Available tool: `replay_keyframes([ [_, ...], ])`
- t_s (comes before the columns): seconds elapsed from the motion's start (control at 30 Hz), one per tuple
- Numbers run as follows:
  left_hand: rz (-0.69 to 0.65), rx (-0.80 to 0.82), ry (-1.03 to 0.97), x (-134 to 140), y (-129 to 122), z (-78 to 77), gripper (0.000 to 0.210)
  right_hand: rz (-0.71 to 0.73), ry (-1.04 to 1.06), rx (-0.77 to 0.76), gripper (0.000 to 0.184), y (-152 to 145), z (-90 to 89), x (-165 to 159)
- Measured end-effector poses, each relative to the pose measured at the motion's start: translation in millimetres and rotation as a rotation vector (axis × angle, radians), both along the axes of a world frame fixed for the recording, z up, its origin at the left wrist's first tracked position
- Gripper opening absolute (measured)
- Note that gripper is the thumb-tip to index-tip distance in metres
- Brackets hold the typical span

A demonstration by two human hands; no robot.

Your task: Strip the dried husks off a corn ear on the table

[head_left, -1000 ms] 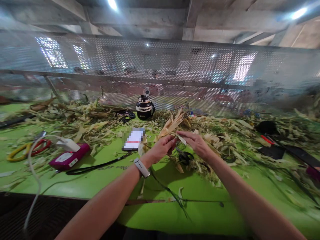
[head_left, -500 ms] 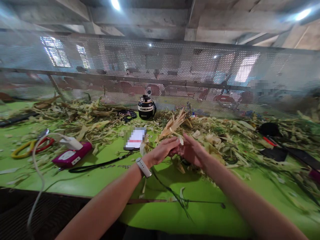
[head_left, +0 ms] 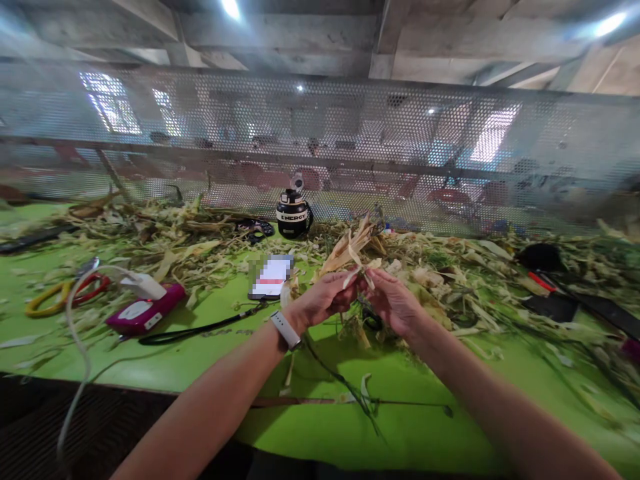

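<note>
My left hand (head_left: 323,297), with a pale watch band (head_left: 285,330) at its wrist, pinches a pale strip of corn husk (head_left: 355,260) between thumb and fingers. Close beside it, my right hand (head_left: 397,303) has its fingertips closed on the same small husk piece. The fingertips of both hands nearly meet. Just beyond them lies a bundle of dry tan husks (head_left: 343,248), pointing up and to the right. A thin dark green stem (head_left: 333,373) trails below my left wrist. What lies under my palms is partly hidden.
Loose husk scraps (head_left: 200,247) cover much of the green table (head_left: 310,437). A phone (head_left: 275,275), a black bottle (head_left: 292,219), a purple power strip (head_left: 145,312) with a white plug and cable, and yellow-red scissors (head_left: 47,301) lie around. A perforated metal screen (head_left: 340,127) stands behind.
My right hand has turned and closed its fingers in a pinch at the husk. The pale strip between my fingertips now sticks up more visibly. My left hand has shifted slightly.
</note>
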State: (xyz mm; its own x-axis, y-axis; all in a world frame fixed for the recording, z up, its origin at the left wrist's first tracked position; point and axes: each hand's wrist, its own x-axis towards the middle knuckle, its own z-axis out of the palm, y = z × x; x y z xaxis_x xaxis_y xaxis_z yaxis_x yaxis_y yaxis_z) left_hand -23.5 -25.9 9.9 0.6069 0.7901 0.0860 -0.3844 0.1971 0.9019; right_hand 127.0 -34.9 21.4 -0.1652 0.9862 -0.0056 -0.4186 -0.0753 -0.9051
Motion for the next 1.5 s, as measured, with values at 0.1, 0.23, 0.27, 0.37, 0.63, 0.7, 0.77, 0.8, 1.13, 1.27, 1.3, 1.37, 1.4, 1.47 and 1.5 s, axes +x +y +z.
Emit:
replay_keyframes([
  [0.1,0.023,-0.009,0.043,0.7,0.3,0.0,0.032,-0.028,-0.104,0.073,0.021,0.3,1.3,2.1],
  [0.23,-0.009,-0.028,0.102,0.6,3.5,-3.8,0.039,-0.082,-0.056,0.1,0.017,9.0,-2.1,7.0],
  [0.27,-0.019,-0.03,0.107,0.0,4.4,-4.5,0.04,-0.126,-0.019,0.083,0.015,12.4,-2.8,9.6],
  [0.37,-0.022,-0.021,0.109,-2.9,6.8,-5.4,0.037,-0.266,0.082,-0.019,0.01,23.9,-2.7,21.8],
  [0.63,0.048,-0.028,0.172,-13.4,18.5,-13.4,0.034,-0.369,0.19,-0.133,0.008,41.9,10.2,55.8],
  [0.7,0.163,-0.006,0.203,-14.2,21.5,-14.9,0.041,-0.39,0.233,-0.173,0.01,41.3,14.5,56.6],
  [0.77,0.331,0.059,0.227,-13.9,22.8,-15.3,0.044,-0.398,0.262,-0.209,0.011,39.2,18.1,54.8],
  [0.8,0.42,0.112,0.24,-13.6,23.0,-15.2,0.042,-0.402,0.277,-0.223,0.012,37.9,19.7,53.4],
  [1.13,0.975,0.366,0.335,-20.6,35.1,-18.3,0.029,-0.286,0.379,-0.168,0.015,31.2,28.5,52.0],
  [1.27,1.016,0.431,0.39,-21.2,34.3,-16.8,0.029,-0.26,0.341,-0.153,0.017,28.7,31.1,50.9],
  [1.3,1.017,0.443,0.402,-21.1,33.5,-16.1,0.029,-0.264,0.328,-0.155,0.017,27.9,31.9,50.2],
  [1.37,1.011,0.457,0.419,-21.0,32.3,-14.9,0.029,-0.271,0.285,-0.159,0.017,26.2,33.0,48.7],
  [1.4,1.008,0.459,0.425,-21.1,32.0,-14.6,0.029,-0.27,0.254,-0.162,0.016,25.5,33.2,47.9],
  [1.47,1.004,0.456,0.436,-21.5,31.9,-14.3,0.029,-0.259,0.176,-0.173,0.014,24.5,32.4,46.1],
  [1.5,1.003,0.454,0.441,-21.7,31.9,-14.3,0.029,-0.25,0.131,-0.181,0.013,24.0,31.5,45.0],
])
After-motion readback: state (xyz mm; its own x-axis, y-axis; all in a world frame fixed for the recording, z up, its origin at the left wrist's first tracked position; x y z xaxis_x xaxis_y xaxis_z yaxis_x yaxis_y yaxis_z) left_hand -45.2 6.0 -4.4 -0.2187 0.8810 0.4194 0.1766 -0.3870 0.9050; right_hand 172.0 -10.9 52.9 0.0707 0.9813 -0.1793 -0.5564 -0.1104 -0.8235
